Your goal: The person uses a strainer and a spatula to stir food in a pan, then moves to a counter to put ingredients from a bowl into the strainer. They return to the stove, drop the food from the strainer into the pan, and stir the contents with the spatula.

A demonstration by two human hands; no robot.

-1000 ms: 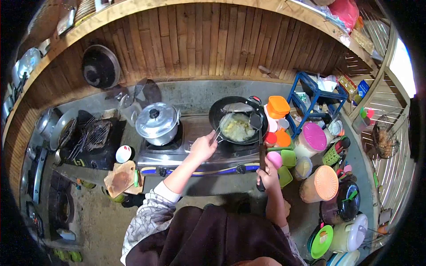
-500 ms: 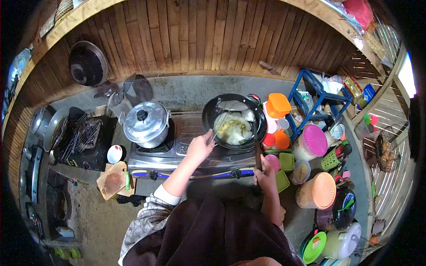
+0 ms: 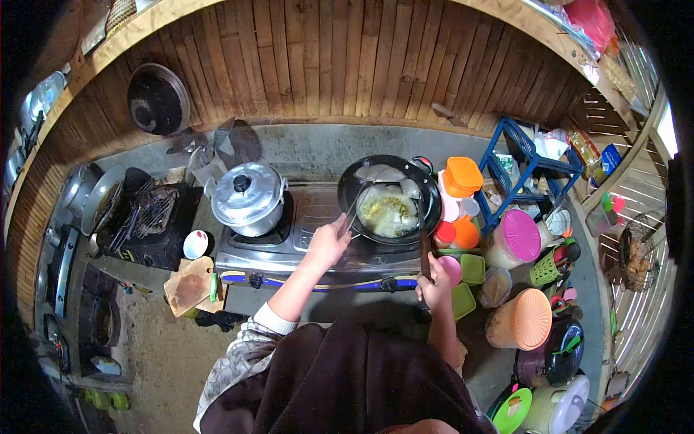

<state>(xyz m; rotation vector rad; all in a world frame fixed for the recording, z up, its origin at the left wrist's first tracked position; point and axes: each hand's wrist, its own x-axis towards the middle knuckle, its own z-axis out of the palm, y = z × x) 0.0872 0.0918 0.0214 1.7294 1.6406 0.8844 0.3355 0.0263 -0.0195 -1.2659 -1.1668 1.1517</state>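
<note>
A black wok sits on the right side of the silver gas stove. Inside it is a pale, frothy mass with yellow-green bits, and grey pieces lie along its far side. My left hand is closed around a thin metal utensil that reaches into the wok from the left. On the right, my right hand grips the wooden handle of a long cooking spatula, whose metal end goes into the wok. The spatula's tip is hard to make out against the food.
A lidded aluminium pot stands on the left burner. Close right of the wok are an orange container, green tubs and a pink-lidded jar. A cutting board lies left of the stove, below a small bowl.
The view has shifted slightly, so the scene sits a little further right. Both hands keep their grips at the wok, with little movement against it.
</note>
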